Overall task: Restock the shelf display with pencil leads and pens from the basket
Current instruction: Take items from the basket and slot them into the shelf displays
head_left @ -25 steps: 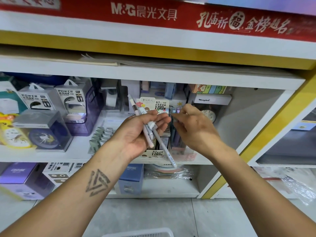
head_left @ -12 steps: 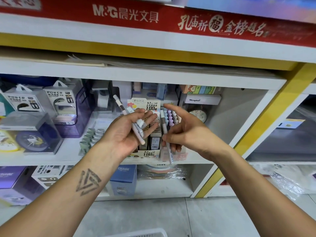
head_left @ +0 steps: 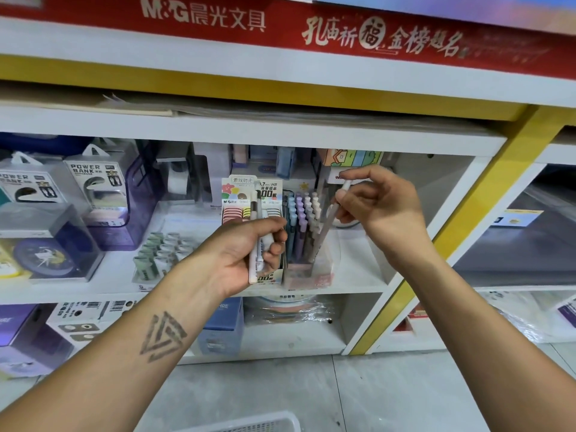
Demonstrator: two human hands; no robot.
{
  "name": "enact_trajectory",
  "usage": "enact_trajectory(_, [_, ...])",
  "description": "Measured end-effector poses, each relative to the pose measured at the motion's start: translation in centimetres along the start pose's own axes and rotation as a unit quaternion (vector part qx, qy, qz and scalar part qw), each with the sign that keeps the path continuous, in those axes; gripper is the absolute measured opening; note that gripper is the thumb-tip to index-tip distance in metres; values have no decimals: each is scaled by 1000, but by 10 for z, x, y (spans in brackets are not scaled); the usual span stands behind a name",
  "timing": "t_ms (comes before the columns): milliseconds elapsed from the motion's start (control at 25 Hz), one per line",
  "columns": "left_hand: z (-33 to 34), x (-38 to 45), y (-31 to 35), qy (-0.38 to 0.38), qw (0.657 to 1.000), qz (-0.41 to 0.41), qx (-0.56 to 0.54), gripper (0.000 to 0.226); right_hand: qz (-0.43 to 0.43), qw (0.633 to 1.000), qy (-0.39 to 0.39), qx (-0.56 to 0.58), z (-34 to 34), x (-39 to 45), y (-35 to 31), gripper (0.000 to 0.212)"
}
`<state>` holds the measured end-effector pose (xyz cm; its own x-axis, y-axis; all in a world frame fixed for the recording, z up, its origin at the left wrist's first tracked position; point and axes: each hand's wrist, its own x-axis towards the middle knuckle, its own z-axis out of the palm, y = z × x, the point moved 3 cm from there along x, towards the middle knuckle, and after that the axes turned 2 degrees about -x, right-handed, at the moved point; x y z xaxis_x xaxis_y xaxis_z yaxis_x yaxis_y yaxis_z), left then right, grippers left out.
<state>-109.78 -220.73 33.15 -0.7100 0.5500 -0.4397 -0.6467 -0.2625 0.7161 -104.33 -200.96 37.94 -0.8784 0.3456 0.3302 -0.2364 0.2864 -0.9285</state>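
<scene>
Right hand now tilts pen into, seemingly, pen box

White shelf bearing pen display

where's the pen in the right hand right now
In the head view, the pen is right of centre, pinched by the right hand, its lower end slanting down into the pen display box on the middle shelf.

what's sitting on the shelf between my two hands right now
In the head view, the clear display box of pastel-capped pens stands between the left hand, which holds several white pens, and the right hand, which holds one pale pen.
</scene>
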Motion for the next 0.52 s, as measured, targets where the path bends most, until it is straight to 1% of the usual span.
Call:
enact_trajectory(80, [1, 0, 0, -8, 1000, -8, 11, 7, -36, 999, 6, -36, -4, -2, 0, 13])
enact_trajectory(200, [2, 0, -2, -11, 1000, -22, 2, 4, -87, 992, 24, -90, -11, -4, 0, 18])
enact_trajectory(320, [5, -2, -4, 0, 1000, -18, 8, 3, -104, 984, 42, -141, -22, -2, 5, 19])
enact_trajectory(400, [7, -2, -7, 2, 1000, -19, 10, 5, -93, 974, 21, -207, -21, -3, 14, 16])
enact_trajectory(520, [9, -2, -9, -8, 1000, -15, 11, 16, -95, 952, -14, -291, -16, -7, 28, 15])
